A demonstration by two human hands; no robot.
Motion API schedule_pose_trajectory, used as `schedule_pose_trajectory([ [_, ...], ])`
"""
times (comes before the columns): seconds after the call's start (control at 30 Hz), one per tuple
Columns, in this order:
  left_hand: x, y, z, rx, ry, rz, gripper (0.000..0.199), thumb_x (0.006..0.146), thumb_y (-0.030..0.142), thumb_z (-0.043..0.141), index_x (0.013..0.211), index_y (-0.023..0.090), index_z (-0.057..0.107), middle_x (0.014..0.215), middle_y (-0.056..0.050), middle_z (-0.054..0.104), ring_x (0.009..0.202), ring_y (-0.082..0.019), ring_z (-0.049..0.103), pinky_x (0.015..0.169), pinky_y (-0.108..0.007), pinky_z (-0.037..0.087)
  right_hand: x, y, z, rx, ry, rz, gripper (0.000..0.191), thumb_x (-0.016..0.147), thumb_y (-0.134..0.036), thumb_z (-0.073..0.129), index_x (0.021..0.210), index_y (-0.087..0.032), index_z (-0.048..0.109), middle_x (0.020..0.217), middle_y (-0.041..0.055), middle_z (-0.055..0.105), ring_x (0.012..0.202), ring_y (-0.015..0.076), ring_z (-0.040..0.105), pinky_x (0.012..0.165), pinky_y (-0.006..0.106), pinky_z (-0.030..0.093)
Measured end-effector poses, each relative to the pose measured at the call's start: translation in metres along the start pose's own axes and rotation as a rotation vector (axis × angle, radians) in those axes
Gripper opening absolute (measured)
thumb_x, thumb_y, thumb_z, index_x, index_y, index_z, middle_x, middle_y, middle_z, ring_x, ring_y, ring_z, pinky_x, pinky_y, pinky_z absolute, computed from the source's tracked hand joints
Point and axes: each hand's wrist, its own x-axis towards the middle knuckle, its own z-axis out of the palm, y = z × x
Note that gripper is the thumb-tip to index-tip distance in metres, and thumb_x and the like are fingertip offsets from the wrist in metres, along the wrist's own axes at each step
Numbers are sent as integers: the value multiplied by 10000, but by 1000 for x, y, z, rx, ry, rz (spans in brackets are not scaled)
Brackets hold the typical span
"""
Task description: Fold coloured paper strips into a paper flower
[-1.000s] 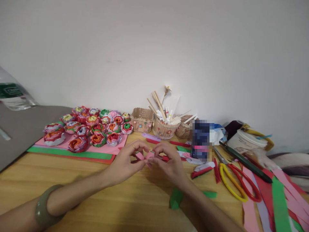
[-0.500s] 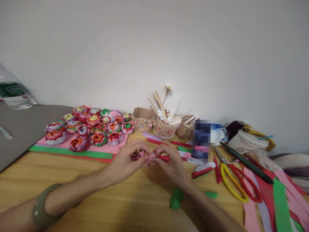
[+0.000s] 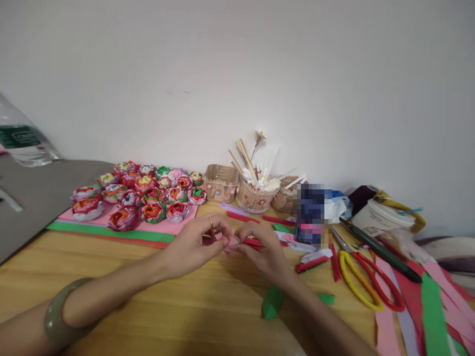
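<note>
Here, the left hand [image 3: 196, 242] and the right hand [image 3: 265, 247] meet above the pale wooden tabletop [image 3: 208, 311], thumbs and fingers pinched on a small folded piece of pink paper [image 3: 232, 242]. It sits between the two sets of fingertips, its exact shape mostly hidden. Towards the left, multicoloured layered paper flowers [image 3: 146, 195] crowd together, the front ones on a flat pink sheet [image 3: 165, 226]. A brown decorated basket [image 3: 256, 200] with thin sticks stands behind the hands. Scissors with yellow and red handles [image 3: 343, 262] lie on the right, near a long green paper strip [image 3: 433, 311].
</note>
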Motion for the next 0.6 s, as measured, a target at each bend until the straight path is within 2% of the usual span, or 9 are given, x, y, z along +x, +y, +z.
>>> schedule_pose_trajectory([
  [0.23,0,-1,-3,47,-48,12,93,721,100,491,719,179,540,725,5,564,633,-102,527,545,-193,433,1,-3,0,11,-33,-17,201,790,-306,608,653,-203,505,655,-11,589,610,126,562,578,234,440],
  [0.43,1,1,-4,22,-121,-42,56,710,135,469,717,186,491,705,10,544,657,-126,547,597,-244,449,0,-3,1,39,-80,-43,186,791,-235,610,646,-199,499,666,-8,597,612,121,558,574,224,425],
  [0.6,1,5,-6,-111,-178,-113,52,689,146,493,692,186,461,677,23,508,641,-126,541,567,-238,445,0,-6,1,149,-127,86,199,769,-248,632,627,-191,505,662,-13,588,625,122,551,593,229,425],
])
